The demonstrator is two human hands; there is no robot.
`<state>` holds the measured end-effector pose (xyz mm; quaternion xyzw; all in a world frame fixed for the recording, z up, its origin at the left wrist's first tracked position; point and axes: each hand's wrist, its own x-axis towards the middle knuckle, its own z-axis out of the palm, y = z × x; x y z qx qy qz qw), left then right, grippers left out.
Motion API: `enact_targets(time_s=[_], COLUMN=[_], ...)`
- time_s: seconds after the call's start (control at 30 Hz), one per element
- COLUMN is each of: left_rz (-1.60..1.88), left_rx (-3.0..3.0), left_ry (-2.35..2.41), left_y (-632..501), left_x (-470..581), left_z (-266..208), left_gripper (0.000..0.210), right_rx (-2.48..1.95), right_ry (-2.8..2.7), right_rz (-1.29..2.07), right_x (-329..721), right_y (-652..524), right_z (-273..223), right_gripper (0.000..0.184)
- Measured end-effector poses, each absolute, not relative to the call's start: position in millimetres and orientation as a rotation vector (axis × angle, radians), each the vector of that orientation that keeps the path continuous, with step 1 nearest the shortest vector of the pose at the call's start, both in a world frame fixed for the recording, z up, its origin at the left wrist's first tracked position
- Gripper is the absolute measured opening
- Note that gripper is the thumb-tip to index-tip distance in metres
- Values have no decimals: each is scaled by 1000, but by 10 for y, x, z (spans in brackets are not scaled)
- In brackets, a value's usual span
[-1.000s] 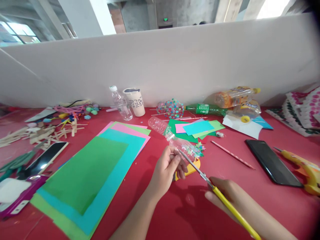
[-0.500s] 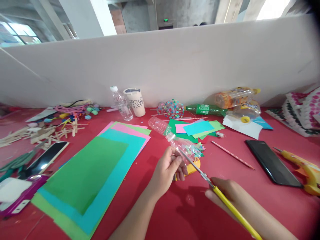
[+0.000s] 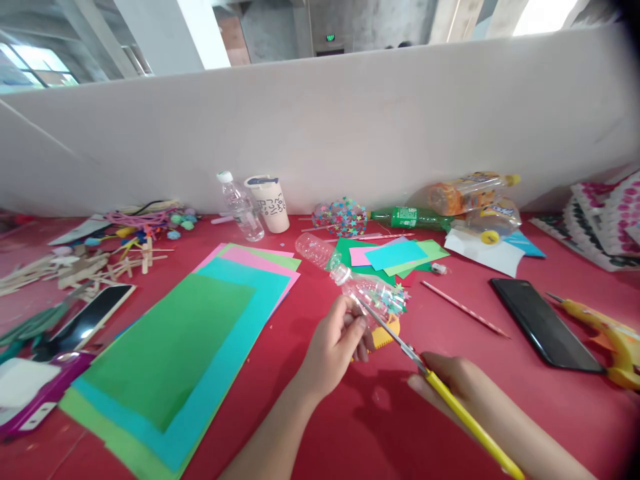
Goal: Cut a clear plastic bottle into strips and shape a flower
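Note:
My left hand [image 3: 340, 333] is closed in a pinch in the middle of the table; what sits between the fingertips is too small or clear to make out. My right hand [image 3: 450, 383] grips yellow-handled scissors [image 3: 413, 353], seen edge-on, with the blades pointing up-left to my left fingertips. Just behind the fingers lies the clear cut top of a plastic bottle [image 3: 370, 290], with star sequins at its wide end. A yellow piece with a toothed edge [image 3: 387, 331] shows beside my left fingers, partly hidden. Another clear ribbed bottle piece [image 3: 316, 249] lies beyond the bottle neck.
Coloured paper sheets [image 3: 175, 347] lie at left, smaller sheets [image 3: 397, 255] behind my hands. A water bottle [image 3: 241, 210], a cup [image 3: 270, 207] and a green bottle [image 3: 413, 218] are near the white partition. At right are a pencil [image 3: 465, 309], phone [image 3: 545, 323] and yellow glue gun [image 3: 600, 327].
The view has shifted very slightly. Both hands and the scissors stay in nearly the same place, and the clear bottle top shows little movement.

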<state>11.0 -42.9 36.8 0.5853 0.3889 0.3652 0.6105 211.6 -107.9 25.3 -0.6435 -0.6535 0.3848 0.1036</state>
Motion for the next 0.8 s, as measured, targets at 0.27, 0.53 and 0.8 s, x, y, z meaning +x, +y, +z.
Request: enact_targets(time_s=[0.27, 0.53, 0.8], left_rz=[932, 922, 854], left_rx=[1326, 1305, 1347], left_ry=[967, 951, 936], left_y=[-472, -472, -483], left_x=[149, 150, 160], left_z=[410, 402, 347], left_gripper=[22, 21, 23], right_rx=[-1749, -1807, -1767], right_ry=[-1902, -1843, -1861], right_rz=[1281, 1219, 1261], right_x=[2088, 2087, 2115], right_y=[-1099, -1099, -1118], right_z=[250, 136, 259], right_gripper=[48, 50, 47])
